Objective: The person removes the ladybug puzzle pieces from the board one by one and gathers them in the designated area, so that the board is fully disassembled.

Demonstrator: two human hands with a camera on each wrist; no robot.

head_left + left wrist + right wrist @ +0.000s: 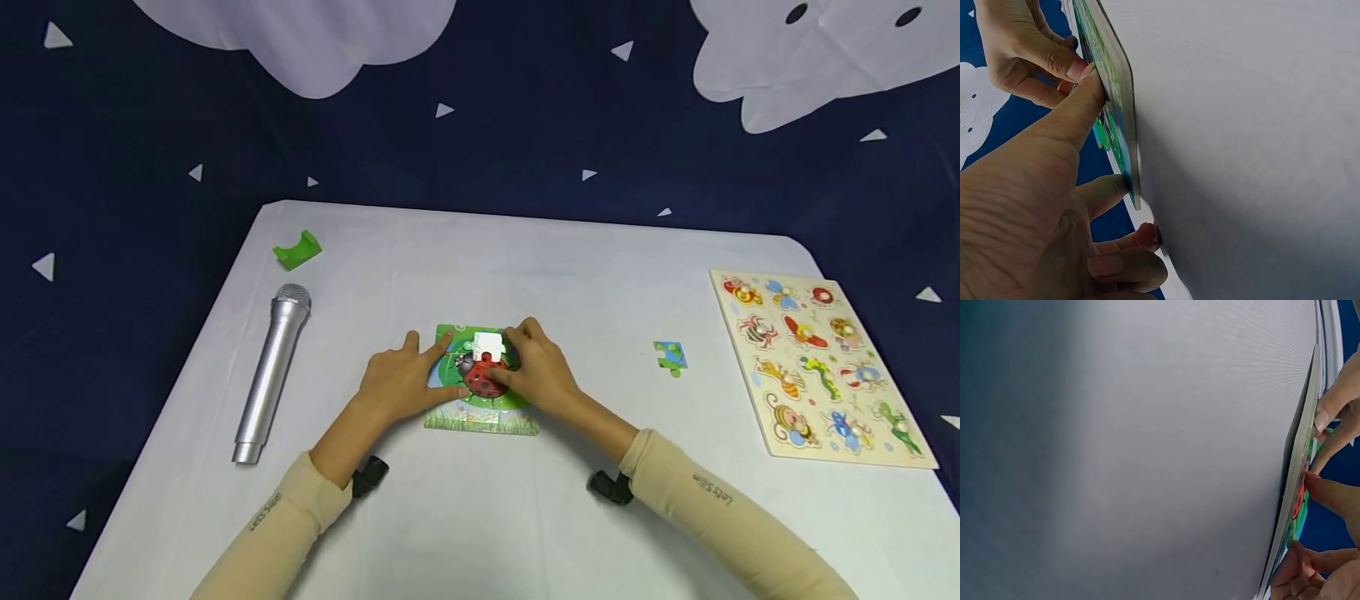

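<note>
A small puzzle board (480, 422) with a ladybug picture lies on the white table between both hands. A white gap (489, 344) shows near its top. My left hand (401, 379) rests along the board's left side, thumb and index finger spread out and touching its surface. From the right, my right hand (543, 371) pinches a ladybug puzzle piece (1300, 503) between thumb and fingers, on the board beside the gap; the fingers partly hide this piece. Farther right, a loose blue-green puzzle piece (671, 357) lies apart on the table.
A silver toy microphone (272, 375) lies at the left, with a green curved holder (298, 250) behind it. At the right lies a wooden insect peg board (817, 375). A dark blue cloth with white clouds (480, 150) covers the background.
</note>
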